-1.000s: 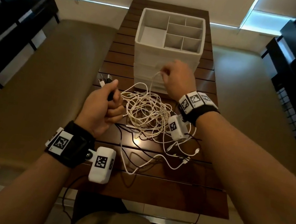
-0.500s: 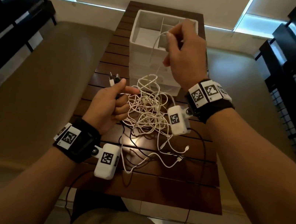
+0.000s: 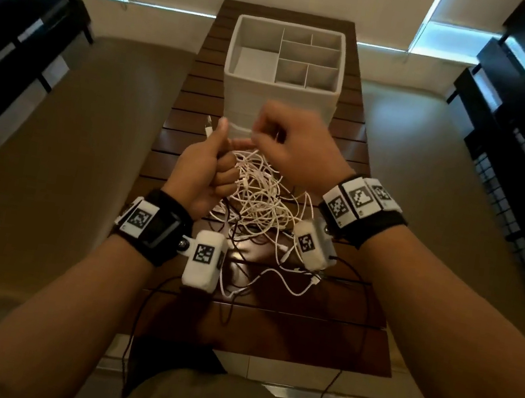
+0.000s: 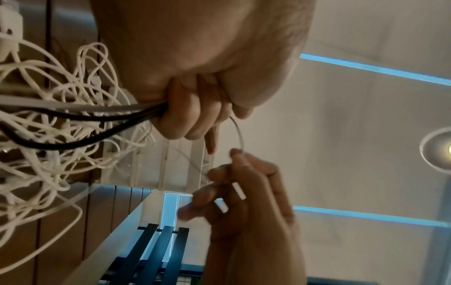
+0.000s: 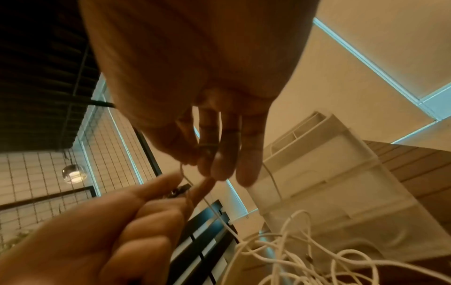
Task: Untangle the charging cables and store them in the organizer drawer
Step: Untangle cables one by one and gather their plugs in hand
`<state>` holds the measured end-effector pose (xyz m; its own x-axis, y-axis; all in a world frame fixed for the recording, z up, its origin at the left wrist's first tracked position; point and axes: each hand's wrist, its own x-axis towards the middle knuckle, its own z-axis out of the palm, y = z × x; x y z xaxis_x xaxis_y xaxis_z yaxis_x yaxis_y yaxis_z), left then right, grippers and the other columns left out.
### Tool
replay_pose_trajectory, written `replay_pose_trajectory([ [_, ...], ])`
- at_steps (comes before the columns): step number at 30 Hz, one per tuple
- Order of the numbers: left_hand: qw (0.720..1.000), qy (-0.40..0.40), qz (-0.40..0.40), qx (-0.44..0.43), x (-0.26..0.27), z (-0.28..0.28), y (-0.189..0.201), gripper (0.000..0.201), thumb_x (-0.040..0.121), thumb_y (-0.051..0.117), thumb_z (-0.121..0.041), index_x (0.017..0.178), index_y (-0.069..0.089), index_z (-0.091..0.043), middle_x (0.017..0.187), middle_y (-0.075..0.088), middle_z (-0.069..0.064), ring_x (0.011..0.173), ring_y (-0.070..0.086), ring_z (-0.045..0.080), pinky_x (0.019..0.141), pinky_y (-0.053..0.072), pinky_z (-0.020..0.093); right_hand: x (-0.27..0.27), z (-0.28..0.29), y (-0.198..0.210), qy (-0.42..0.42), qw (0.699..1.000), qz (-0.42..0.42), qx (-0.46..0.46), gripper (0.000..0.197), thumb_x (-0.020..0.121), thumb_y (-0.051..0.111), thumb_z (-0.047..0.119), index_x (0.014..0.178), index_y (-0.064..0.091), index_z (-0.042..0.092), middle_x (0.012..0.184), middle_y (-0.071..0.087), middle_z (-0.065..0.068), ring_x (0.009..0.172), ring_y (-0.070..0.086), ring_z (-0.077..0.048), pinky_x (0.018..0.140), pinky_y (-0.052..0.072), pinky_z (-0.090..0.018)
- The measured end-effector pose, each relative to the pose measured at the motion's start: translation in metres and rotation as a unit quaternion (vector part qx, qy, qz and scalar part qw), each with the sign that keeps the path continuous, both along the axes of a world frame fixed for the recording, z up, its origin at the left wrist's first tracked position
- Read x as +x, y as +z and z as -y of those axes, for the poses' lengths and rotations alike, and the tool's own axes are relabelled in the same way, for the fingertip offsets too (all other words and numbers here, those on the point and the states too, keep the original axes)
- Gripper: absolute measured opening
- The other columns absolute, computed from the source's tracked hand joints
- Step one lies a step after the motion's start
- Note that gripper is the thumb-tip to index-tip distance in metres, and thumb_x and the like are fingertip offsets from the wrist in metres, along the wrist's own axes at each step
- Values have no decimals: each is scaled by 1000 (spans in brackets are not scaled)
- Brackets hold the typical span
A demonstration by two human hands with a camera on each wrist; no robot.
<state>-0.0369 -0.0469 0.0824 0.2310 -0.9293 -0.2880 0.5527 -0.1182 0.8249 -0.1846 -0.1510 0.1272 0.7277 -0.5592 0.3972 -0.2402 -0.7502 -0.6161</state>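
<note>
A tangle of white charging cables (image 3: 261,198) with black cables through it lies mid-table, partly lifted between my hands. My left hand (image 3: 225,165) is fisted, thumb up, and grips black cables (image 4: 102,113); a plug end (image 3: 209,125) sticks out above the thumb. My right hand (image 3: 264,133) is just to its right, fingertips touching the left thumb, pinching a thin white cable (image 4: 240,138) that loops between both hands. The white organizer (image 3: 287,54) with open compartments stands behind the hands. In the right wrist view my right fingers (image 5: 219,165) pinch that strand above the left hand (image 5: 122,221).
The slatted wooden table (image 3: 318,338) is narrow, with beige benches (image 3: 72,151) on both sides. Loose white and black cable ends (image 3: 296,283) trail toward the near edge. Dark slatted furniture (image 3: 524,120) flanks the room.
My right hand was raised over the organizer with a white strand; it has dropped back beside the left hand. The left hand rose a little, thumb up.
</note>
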Motion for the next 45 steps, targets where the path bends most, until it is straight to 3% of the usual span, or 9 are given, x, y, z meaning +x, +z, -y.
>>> replay_pose_trajectory([
  [6, 999, 11, 51, 12, 2, 15, 9, 39, 110, 50, -32, 88, 72, -9, 51, 30, -4, 36, 21, 6, 34, 20, 20, -9, -5, -14, 20, 983, -89, 161, 25, 103, 61, 32, 88, 71, 14, 69, 69, 2, 54, 65, -11, 50, 49, -23],
  [9, 995, 1, 92, -21, 8, 12, 25, 37, 111, 47, -34, 91, 67, -10, 49, 26, -5, 37, 19, 8, 35, 18, 22, -2, 6, -27, -63, 988, -55, 127, 30, 101, 63, 40, 124, 64, 21, 79, 67, 6, 67, 66, -6, 59, 47, -16],
  [12, 986, -56, 142, -66, 11, 2, 45, 41, 110, 47, -39, 81, 63, -15, 52, 26, -5, 42, 18, 12, 39, 17, 26, 14, 6, -46, 8, 981, -131, 144, 56, 102, 63, 28, 155, 42, 26, 83, 69, 3, 71, 68, -3, 66, 49, -16],
  [16, 981, -87, 129, -114, 7, -13, 59, 43, 111, 44, -36, 76, 57, -13, 49, 23, -6, 40, 15, 12, 39, 15, 24, 28, 10, -46, 3, 977, -145, 157, 10, 102, 62, 25, 100, 72, 25, 73, 66, 5, 64, 64, -5, 68, 49, -26],
  [18, 987, -64, 100, -109, 9, -20, 55, 45, 111, 43, -37, 75, 58, -14, 47, 24, -7, 39, 14, 11, 38, 12, 23, 32, 15, -32, -33, 983, -89, 156, 18, 103, 62, 26, 87, 71, 25, 71, 67, 3, 63, 64, -11, 66, 51, -28],
  [26, 995, -31, 68, -72, 3, -49, 33, 47, 103, 50, -49, 76, 65, -12, 45, 21, -8, 37, 14, 8, 40, 10, 22, 28, 26, 18, -79, 990, 61, 101, 20, 105, 59, 22, 109, 75, 11, 80, 72, -6, 51, 60, 1, 50, 46, -13],
  [34, 991, -39, 57, -113, -8, -56, 37, 45, 106, 47, -40, 79, 65, -10, 46, 22, -7, 40, 10, 12, 38, 12, 23, 26, 29, 41, -60, 973, 140, 174, 25, 107, 53, 19, 127, 67, 13, 102, 74, -5, 60, 73, -24, 45, 52, -28],
  [40, 987, -15, 48, -155, -7, -61, 44, 44, 110, 41, -38, 77, 59, -15, 48, 22, -9, 40, 14, 9, 39, 13, 25, 16, 46, 17, -143, 980, -14, 137, 18, 107, 53, 22, 113, 68, 15, 96, 74, -4, 59, 73, -19, 46, 58, -30],
  [45, 974, -21, 44, -222, -1, -72, 59, 45, 103, 41, -46, 76, 64, -18, 54, 15, -4, 43, 13, 8, 37, 20, 19, 3, 89, -26, -325, 928, -150, 105, 15, 99, 60, 24, 99, 71, 14, 94, 73, -9, 76, 75, -28, 64, 65, -42],
])
